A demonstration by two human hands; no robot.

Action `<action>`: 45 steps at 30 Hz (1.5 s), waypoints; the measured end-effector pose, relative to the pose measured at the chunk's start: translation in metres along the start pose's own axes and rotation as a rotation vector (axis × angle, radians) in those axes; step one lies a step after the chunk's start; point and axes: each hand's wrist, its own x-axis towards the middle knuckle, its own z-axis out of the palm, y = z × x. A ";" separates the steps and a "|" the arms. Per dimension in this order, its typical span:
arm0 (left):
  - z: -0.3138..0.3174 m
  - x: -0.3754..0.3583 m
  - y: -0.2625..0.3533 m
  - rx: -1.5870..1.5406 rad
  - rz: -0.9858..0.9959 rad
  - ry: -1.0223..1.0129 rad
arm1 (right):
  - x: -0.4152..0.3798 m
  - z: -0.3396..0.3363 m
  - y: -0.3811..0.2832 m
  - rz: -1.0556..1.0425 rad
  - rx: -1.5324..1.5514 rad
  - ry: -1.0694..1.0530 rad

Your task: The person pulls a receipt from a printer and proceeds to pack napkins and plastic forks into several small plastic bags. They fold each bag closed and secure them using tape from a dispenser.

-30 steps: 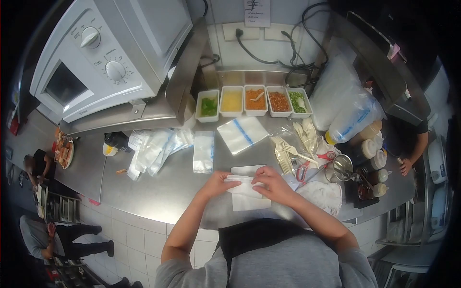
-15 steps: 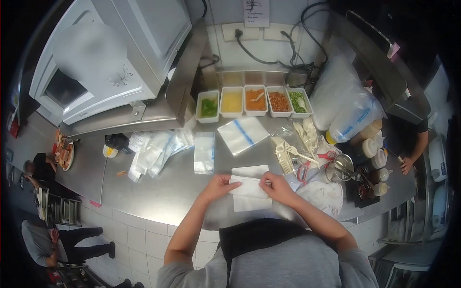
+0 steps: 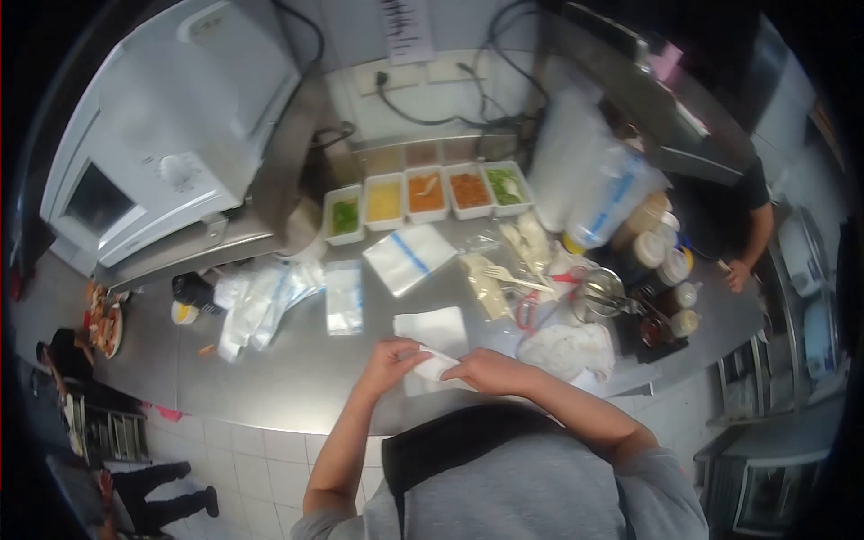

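Note:
A white paper napkin (image 3: 436,364), folded into a narrow strip, is pinched between both hands. My left hand (image 3: 394,364) grips its left end, thumb along the top. At the other end, my right hand (image 3: 490,372) has its fingers closed on the strip. Beneath and just behind it, a white napkin sheet (image 3: 438,326) lies flat on the steel counter (image 3: 261,387). Beyond the hands are a clear bag with a blue stripe (image 3: 409,258) and a smaller clear packet (image 3: 344,297).
White tubs of chopped food (image 3: 426,194) line the back. Plastic forks (image 3: 515,278), red-handled scissors (image 3: 527,310), a metal pot (image 3: 601,295), a white cloth (image 3: 569,351) and sauce bottles (image 3: 652,249) stand right. Left are loose bags (image 3: 265,306) and a microwave (image 3: 162,144). Another person's hand (image 3: 738,275) rests far right.
The upper napkin has gone from a wider piece spread over the sheet to a narrow, tilted strip between my hands. My right hand has turned over it. The view has shifted and rotated.

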 end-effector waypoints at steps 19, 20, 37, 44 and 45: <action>0.199 0.073 0.026 0.668 0.391 -0.227 | -0.211 -0.097 -0.008 0.428 0.146 0.307; 0.195 0.076 0.027 0.673 0.393 -0.220 | -0.209 -0.096 -0.005 0.372 0.117 0.295; 0.002 0.116 -0.027 1.172 -0.048 0.459 | -0.184 -0.101 0.006 0.329 0.122 0.230; 0.000 0.131 -0.037 0.116 -0.222 0.765 | -0.155 -0.094 0.008 0.318 0.158 0.199; -0.007 0.132 -0.024 0.012 -0.471 0.592 | -0.148 -0.093 0.005 0.377 0.180 0.162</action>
